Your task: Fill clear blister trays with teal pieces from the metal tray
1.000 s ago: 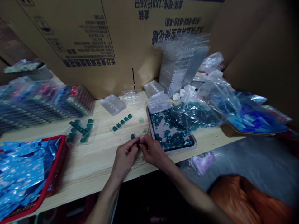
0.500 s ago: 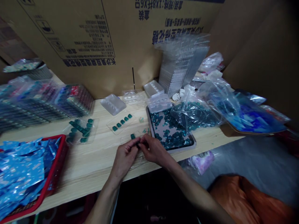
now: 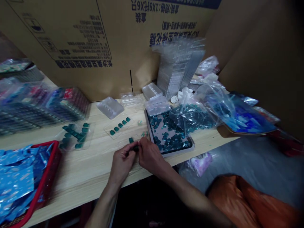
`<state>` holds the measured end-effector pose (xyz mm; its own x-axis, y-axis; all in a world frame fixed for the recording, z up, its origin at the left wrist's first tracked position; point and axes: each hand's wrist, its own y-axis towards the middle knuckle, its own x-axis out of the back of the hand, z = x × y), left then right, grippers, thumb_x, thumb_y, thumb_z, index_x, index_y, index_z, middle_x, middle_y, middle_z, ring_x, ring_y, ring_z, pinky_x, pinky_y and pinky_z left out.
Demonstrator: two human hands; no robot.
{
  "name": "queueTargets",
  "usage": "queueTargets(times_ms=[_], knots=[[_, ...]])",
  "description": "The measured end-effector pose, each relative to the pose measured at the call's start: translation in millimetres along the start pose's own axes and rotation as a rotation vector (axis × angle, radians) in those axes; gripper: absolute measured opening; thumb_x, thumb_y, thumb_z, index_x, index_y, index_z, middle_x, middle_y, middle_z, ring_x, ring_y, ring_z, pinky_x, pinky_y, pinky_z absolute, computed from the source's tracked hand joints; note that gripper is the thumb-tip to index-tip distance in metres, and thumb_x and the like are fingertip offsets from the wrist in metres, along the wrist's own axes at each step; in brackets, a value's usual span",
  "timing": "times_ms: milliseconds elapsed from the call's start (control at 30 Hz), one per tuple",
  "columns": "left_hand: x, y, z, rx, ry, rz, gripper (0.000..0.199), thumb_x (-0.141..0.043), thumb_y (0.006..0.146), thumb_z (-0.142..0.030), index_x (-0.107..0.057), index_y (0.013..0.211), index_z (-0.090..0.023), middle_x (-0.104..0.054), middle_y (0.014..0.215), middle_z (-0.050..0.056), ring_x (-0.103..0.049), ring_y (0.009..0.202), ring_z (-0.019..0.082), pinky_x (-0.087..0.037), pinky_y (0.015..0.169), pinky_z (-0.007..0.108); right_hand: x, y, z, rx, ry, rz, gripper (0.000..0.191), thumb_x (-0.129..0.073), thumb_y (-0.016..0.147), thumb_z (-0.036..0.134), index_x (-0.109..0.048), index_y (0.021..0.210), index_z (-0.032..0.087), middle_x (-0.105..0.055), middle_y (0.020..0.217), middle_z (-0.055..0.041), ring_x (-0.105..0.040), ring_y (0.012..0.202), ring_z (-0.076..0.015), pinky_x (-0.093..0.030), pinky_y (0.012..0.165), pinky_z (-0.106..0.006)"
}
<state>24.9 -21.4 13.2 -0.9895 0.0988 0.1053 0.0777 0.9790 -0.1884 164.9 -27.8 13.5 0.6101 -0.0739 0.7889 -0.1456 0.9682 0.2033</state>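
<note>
Head camera view showed both bare hands together over a pale wood-grain table (image 3: 83, 171), near its front edge. The left hand (image 3: 121, 161) was closed in a narrow pinch on a small dark piece (image 3: 135, 148), which lay between the two hands at the fingertips. The right hand (image 3: 151, 156) had its fingers bunched against the same spot; whether it also gripped the piece could not be determined, as its fingers hid the contact. Just beyond the left fingertips, a single green piece (image 3: 131, 139) sat on a clear plastic sheet, partly covered by the hands. Farther back, five green pieces (image 3: 120, 125) stood in a slanting row on a clear holder (image 3: 107, 129). To the left, more green pieces (image 3: 76, 133) were noted in a clear tray. Right of the hands, a dark-rimmed tray (image 3: 149, 126) contained loose teal pieces (image 3: 175, 141), with a translucent container (image 3: 157, 106) overlapping its far end and a clear bag of teal pieces (image 3: 194, 117) at its right side. A red basket (image 3: 40, 193) of blue packets (image 3: 16, 179) occupied the near left. A tall stack of clear trays (image 3: 174, 72) rose before a printed cardboard panel (image 3: 123, 44).
</note>
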Motion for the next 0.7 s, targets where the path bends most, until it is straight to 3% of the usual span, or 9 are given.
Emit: queueTargets(times_ms=[133,300,467,600,700], knots=[[1.5,-0.4,-7.3,0.131,-0.323,0.037,0.036,-0.080,0.067,-0.035,-0.078,0.097,-0.016,-0.077,0.097,0.009,-0.069,0.084,0.017,-0.053,0.081,0.026,-0.3,-1.8,2.5,0.023,-0.023,-0.037,0.015,-0.045,0.087,0.007,-0.048,0.098,0.016,-0.063,0.089,-0.0083,-0.061,0.083,-0.0214,-0.043,0.072,-0.029],[20.1,-1.7,-10.2,0.137,-0.299,-0.039,0.036,-0.087,0.058,-0.032,-0.077,0.088,-0.015,-0.076,0.090,0.008,-0.068,0.078,0.015,-0.053,0.077,0.026,18.8,4.6,-17.1,0.099,0.089,0.057,0.016,-0.046,0.090,0.009,-0.054,0.102,0.016,-0.065,0.094,-0.0090,-0.063,0.087,-0.0201,-0.045,0.076,-0.028],[47.2,-10.0,-2.8,-0.086,0.078,-0.141,0.031,-0.078,0.070,-0.038,-0.077,0.092,-0.017,-0.076,0.097,0.008,-0.068,0.086,0.018,-0.053,0.079,0.028,53.1,16.6,-67.2,-0.232,-0.386,0.026,0.023,-0.050,0.093,0.023,-0.062,0.110,0.013,-0.064,0.105,-0.0196,-0.061,0.097,-0.0304,-0.043,0.082,-0.039],[32.8,-18.7,7.2,-0.316,0.346,-0.028,0.020,-0.067,0.082,-0.031,-0.075,0.096,-0.020,-0.075,0.090,0.006,-0.069,0.080,0.017,-0.055,0.073,0.027,57.9,20.4,-87.6,-0.323,-0.538,0.151,0.026,-0.048,0.095,0.027,-0.062,0.113,0.013,-0.066,0.104,-0.0191,-0.061,0.100,-0.0337,-0.041,0.083,-0.042],[15.8,-19.6,18.5,-0.540,0.523,0.067,0.018,-0.059,0.088,-0.024,-0.076,0.094,-0.021,-0.074,0.092,0.007,-0.070,0.082,0.016,-0.056,0.072,0.025,55.2,22.4,-90.9,-0.322,-0.505,0.144,0.024,-0.043,0.095,0.022,-0.062,0.109,0.014,-0.066,0.103,-0.0173,-0.062,0.097,-0.0310,-0.041,0.082,-0.040]])
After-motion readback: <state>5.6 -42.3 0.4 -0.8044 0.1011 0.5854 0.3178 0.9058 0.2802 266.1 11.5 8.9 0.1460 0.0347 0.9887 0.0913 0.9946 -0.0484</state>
